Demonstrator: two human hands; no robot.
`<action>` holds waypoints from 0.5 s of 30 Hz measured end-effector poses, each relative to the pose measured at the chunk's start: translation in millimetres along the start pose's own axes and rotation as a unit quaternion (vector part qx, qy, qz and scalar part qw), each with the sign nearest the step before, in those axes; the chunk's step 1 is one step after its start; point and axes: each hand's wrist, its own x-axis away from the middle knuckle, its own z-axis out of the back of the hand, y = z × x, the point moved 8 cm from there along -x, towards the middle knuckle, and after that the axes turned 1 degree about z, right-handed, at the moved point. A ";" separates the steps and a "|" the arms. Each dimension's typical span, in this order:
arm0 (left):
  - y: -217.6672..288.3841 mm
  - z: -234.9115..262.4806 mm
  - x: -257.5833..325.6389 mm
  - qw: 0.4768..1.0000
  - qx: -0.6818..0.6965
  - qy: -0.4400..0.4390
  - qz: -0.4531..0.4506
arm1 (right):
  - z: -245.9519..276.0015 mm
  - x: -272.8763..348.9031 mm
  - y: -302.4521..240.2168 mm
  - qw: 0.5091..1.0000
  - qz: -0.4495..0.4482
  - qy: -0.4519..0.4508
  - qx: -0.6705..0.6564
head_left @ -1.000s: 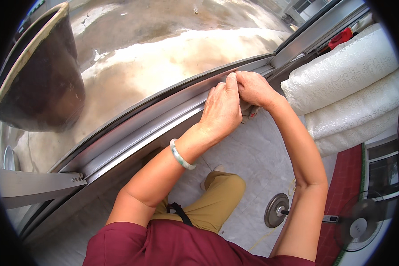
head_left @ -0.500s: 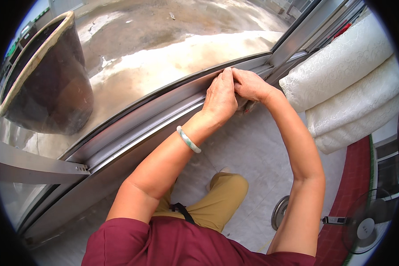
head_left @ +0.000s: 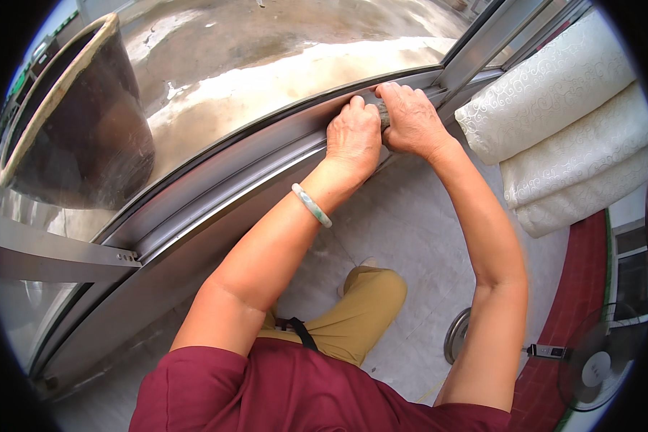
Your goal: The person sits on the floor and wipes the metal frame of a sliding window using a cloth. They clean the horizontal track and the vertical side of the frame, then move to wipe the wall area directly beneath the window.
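Observation:
My left hand (head_left: 354,138), with a pale green-and-white bangle (head_left: 312,205) above its wrist, is closed over the metal window frame. Right beside it, my right hand (head_left: 415,122) is closed too, thumb side toward the left one. Between them shows a bit of a bunched grey thing (head_left: 384,114), rag-like; most of it is hidden by my fingers. Both hands rest at the silvery sliding track (head_left: 223,189) of the frame, toward its right end.
Beyond the glass stands a large dark glazed pot (head_left: 86,122) with a tan rim. An upright frame post (head_left: 482,50) and a white patterned curtain (head_left: 554,93) are at the right. A fan (head_left: 596,369) stands lower right, its round base (head_left: 456,335) near my right arm.
Both hands have shifted slightly up and away along the frame. My right hand has turned so its back shows more, and the grey thing now shows between the hands.

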 end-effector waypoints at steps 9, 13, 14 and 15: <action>-1.5 6.0 -7.7 0.999 -0.021 -0.038 0.008 | -122.6 83.8 66.4 0.770 -0.298 0.250 -0.506; -5.6 7.5 -4.0 0.998 -0.029 -0.047 -0.002 | -114.4 76.4 44.9 0.639 -0.296 0.336 -0.626; -8.2 9.6 -2.0 0.999 -0.027 -0.042 -0.007 | -86.6 72.4 40.9 0.625 -0.289 0.366 -0.625; -11.9 13.2 -0.2 0.999 -0.038 -0.035 -0.018 | -49.7 65.1 31.5 0.695 -0.318 0.329 -0.554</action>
